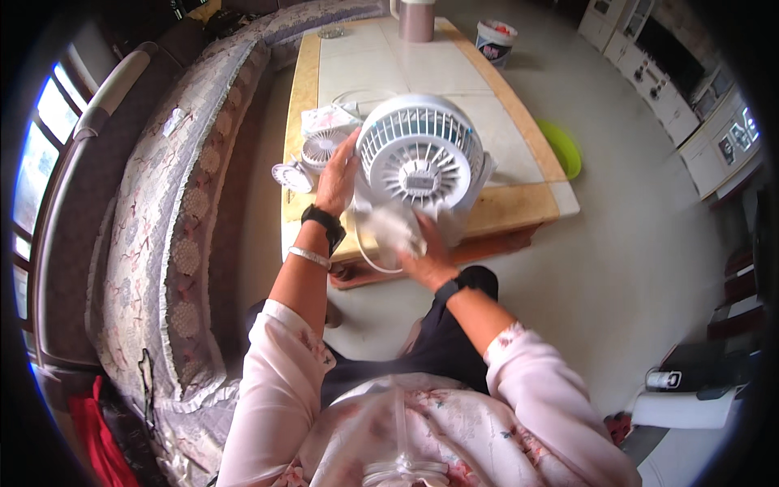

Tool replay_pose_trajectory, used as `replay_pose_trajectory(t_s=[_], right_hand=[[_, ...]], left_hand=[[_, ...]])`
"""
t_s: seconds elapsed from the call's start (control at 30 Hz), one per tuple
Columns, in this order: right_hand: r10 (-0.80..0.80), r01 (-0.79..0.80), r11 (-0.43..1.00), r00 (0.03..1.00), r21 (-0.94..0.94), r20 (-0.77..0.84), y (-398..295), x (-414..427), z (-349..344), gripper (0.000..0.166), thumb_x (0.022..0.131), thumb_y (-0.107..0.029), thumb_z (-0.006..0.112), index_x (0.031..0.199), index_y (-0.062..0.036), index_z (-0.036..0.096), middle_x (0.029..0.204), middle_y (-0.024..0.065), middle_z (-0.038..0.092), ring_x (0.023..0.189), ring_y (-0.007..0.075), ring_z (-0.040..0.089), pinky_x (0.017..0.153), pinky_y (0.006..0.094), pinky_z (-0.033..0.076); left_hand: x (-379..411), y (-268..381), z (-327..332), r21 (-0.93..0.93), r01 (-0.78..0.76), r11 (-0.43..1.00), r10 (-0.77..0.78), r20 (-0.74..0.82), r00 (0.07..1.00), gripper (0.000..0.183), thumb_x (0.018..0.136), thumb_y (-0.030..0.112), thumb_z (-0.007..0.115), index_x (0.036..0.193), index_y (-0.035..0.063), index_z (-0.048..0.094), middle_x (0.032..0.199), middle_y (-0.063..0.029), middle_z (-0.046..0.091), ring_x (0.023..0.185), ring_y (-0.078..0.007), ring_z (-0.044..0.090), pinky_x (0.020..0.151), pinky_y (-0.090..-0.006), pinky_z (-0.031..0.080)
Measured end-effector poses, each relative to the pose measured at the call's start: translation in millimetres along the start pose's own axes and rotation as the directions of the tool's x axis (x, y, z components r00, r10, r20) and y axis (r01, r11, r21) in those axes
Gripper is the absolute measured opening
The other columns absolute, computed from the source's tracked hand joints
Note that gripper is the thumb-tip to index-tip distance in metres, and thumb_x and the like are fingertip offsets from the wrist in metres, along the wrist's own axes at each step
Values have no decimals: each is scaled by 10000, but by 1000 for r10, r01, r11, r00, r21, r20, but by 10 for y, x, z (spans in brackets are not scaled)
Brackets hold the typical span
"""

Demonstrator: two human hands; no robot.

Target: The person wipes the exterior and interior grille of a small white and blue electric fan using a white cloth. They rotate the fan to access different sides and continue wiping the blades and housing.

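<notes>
A white electric fan (pixel 420 152) stands at the near end of the table, the slatted back of its round housing towards me. My left hand (pixel 338 182) grips the left side of the housing. In my right hand (pixel 429 252) is a pale cloth (pixel 389 228), blurred, at the lower front of the fan near its base. A white cord (pixel 363 246) loops down past the table edge below the fan. Left of the fan sit a small white fan (pixel 325 147) and a round white piece on a stand (pixel 293 176), close to my left wrist.
The table (pixel 377 52) has pale tiles and a tan border. On it are a tissue pack (pixel 328 119), a pink jug (pixel 417 21) and a glass ashtray (pixel 331 31). A green basin (pixel 560 149) and a bucket (pixel 496 42) stand right. A covered sofa (pixel 182 182) runs along the left.
</notes>
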State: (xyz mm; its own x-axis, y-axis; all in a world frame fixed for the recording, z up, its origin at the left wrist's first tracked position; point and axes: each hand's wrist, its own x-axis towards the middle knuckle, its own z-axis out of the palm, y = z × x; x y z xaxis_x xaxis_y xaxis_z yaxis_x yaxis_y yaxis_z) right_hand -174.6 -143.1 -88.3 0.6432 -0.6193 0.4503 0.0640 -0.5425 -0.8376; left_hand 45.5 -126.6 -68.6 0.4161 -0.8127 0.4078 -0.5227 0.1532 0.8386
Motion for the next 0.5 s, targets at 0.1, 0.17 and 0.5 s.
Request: replay_pose_trajectory(t_s=[0.1, 0.17, 0.5], right_hand=[[-122, 269, 672, 959, -690, 255, 268, -299, -215, 272, 719, -64, 648, 991, -61, 652, 1085, 123, 583, 1057, 300, 523, 847, 422, 418], [-318, 267, 807, 948, -527, -6, -160, -220, -433, 351, 658, 14, 648, 1000, -62, 662, 1077, 136, 572, 1013, 313, 536, 843, 420, 435], [-490, 569, 617, 819, -545, 300, -932, 1518, -483, 314, 706, -9, 623, 1009, -80, 660, 1085, 81, 633, 1050, 282, 570, 898, 408, 441]], left_hand=[[17, 47, 43, 69, -3, 998, 3, 3, 1000, 498, 914, 58, 448, 1404, 143, 416, 1340, -130, 496, 1257, -274, 456, 1060, -335, 334], [5, 72, 60, 72, -38, 997, 40, -21, 999, 488, 916, 60, 447, 1392, 166, 431, 1339, -135, 494, 1260, -284, 458, 1047, -338, 353], [-103, 40, 56, 193, 1, 981, 21, -112, 993, 457, 926, 102, 457, 1372, 199, 446, 1322, -131, 498, 1185, -345, 501, 971, -381, 418]])
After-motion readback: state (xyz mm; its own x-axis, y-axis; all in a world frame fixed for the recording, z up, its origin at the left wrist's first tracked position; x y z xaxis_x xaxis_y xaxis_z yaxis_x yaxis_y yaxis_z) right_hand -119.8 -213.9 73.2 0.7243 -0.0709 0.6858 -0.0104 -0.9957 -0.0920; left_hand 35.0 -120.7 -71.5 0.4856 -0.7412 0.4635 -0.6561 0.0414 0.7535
